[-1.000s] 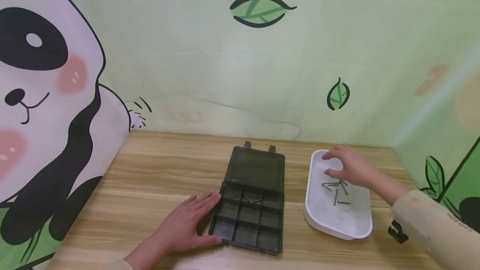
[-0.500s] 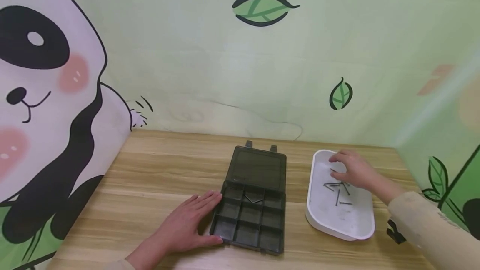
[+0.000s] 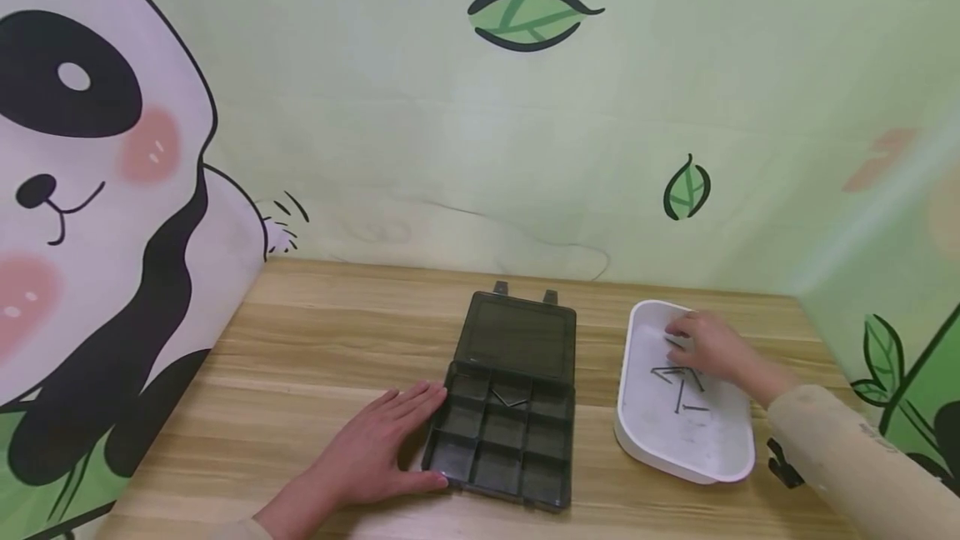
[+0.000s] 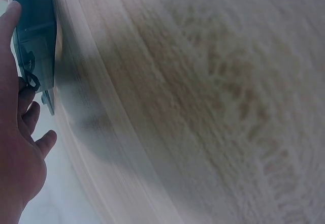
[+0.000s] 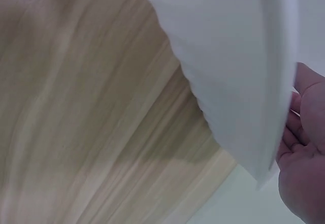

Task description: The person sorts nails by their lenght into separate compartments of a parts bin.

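Note:
A dark plastic compartment box (image 3: 498, 473) lies on the table with its lid (image 3: 517, 336) folded back. Two thin grey nails (image 3: 512, 402) form a V in its back middle compartment. My left hand (image 3: 367, 452) rests along the box's left side, fingers straight and thumb at the near left corner. To the right, several more nails (image 3: 679, 397) lie scattered in a white tray (image 3: 675, 440). Over the tray's far part, my right hand (image 3: 712, 348) reaches down with thumb and fingers apart, near one nail (image 3: 674, 342). The tray wall hides the right fingertips in the right wrist view.
The wooden table (image 3: 337, 315) extends left of the box, and a strip of it separates box and tray. Behind stands a green printed backdrop (image 3: 420, 148). A black strap piece (image 3: 783, 465) shows below the right sleeve (image 3: 840, 440).
My right hand has lowered deeper into the tray, toward the nail at its far part. My left hand stays against the box. The whole head view has shifted slightly.

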`<state>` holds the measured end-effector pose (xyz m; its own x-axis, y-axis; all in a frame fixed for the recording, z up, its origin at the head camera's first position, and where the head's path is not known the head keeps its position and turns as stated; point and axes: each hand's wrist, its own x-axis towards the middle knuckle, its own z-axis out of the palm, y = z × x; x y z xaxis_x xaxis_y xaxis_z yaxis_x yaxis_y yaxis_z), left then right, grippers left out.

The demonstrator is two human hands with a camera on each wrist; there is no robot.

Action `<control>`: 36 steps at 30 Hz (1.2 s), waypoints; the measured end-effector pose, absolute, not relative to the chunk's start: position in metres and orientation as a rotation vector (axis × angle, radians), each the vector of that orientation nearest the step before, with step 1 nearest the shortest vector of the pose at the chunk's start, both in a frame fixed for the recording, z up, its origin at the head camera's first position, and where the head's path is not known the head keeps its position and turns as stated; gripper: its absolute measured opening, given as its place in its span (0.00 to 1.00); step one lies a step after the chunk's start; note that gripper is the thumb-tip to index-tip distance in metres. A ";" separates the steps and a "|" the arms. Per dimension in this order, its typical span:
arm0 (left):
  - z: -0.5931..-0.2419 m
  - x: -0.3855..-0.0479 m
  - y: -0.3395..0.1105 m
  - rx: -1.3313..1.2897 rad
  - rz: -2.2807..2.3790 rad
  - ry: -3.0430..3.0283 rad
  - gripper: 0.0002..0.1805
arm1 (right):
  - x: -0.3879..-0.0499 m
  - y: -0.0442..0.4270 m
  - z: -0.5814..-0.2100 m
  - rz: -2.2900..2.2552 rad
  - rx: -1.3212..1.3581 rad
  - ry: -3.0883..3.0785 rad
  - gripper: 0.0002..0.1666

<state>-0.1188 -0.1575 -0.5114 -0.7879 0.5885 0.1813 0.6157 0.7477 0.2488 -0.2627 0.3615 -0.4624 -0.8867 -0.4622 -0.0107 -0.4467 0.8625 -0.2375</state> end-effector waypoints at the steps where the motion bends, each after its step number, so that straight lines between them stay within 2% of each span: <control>1: -0.511 -0.119 -0.157 -0.985 -0.453 -2.849 0.59 | -0.263 0.362 -0.463 -0.347 -0.713 2.964 0.20; 14: -0.510 -0.118 -0.158 -0.985 -0.450 -2.845 0.58 | -0.267 0.365 -0.478 -0.195 -0.669 2.994 0.14; 23: -0.510 -0.119 -0.158 -0.980 -0.457 -2.858 0.58 | -0.265 0.366 -0.482 -0.218 -0.755 3.039 0.07; 36: -0.509 -0.118 -0.158 -0.982 -0.452 -2.873 0.58 | -0.263 0.361 -0.478 -0.349 -0.744 2.940 0.12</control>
